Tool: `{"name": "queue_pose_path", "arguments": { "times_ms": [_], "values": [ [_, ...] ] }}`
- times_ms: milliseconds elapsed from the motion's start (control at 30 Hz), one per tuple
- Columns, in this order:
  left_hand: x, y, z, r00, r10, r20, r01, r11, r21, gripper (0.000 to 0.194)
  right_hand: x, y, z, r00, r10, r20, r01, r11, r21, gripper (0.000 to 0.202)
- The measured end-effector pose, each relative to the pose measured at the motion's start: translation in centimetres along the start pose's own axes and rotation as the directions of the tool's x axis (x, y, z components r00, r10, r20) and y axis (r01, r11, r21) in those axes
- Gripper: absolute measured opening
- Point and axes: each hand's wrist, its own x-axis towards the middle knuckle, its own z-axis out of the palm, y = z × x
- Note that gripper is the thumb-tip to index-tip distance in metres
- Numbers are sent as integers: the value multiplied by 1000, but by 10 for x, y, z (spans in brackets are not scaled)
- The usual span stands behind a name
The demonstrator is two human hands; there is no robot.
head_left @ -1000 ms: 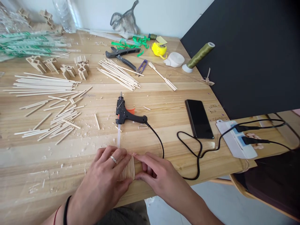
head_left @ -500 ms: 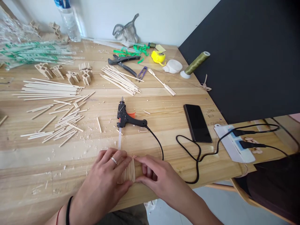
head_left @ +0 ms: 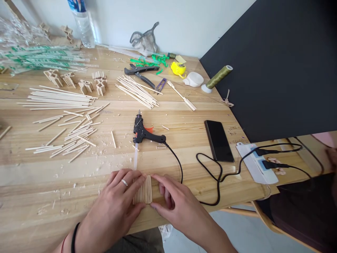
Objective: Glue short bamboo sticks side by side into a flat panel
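Near the table's front edge lies a row of short wooden sticks, set side by side into a small flat panel. My left hand covers its left part, thumb at the lower edge and fingers at the top, closed on it. At the right end, my right hand pinches the outermost stick between index fingertip and thumb tip, its other fingers curled. Just beyond the hands rests a black hot glue gun, nozzle pointing away, with a clear glue stick out of its back.
Loose sticks and shavings cover the left side. Star-shaped stick pieces stand behind them. Cutters, a yellow tape measure and a thread spool sit at the back. A phone, cable and power strip are right.
The view has shifted slightly. Both hands stay on the stick panel, and the sticks at its right end now stand straighter and more parallel.
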Motion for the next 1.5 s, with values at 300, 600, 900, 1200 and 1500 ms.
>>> {"name": "queue_pose_path", "arguments": {
  "times_ms": [300,600,900,1200,1500],
  "values": [
    [1,0,4,999,-18,-29,17,999,-40,62,1,-1,3,998,-40,-58,41,999,9,60],
    [2,2,2,1000,-15,11,15,1000,0,62,-4,3,-1,1000,-4,18,4,1000,-25,64],
    [-9,1,-12,1000,3,15,-2,1000,-4,57,14,-10,-68,902,-321,-288,287,945,-158,27],
    [4,3,-10,981,194,-11,-192,979,69,51,119,-13,-61,852,-430,-297,319,878,-357,39],
    [3,10,-6,974,216,-71,-213,976,47,23,134,-4,-65,874,-379,-305,391,920,-21,32]
  ]
}}
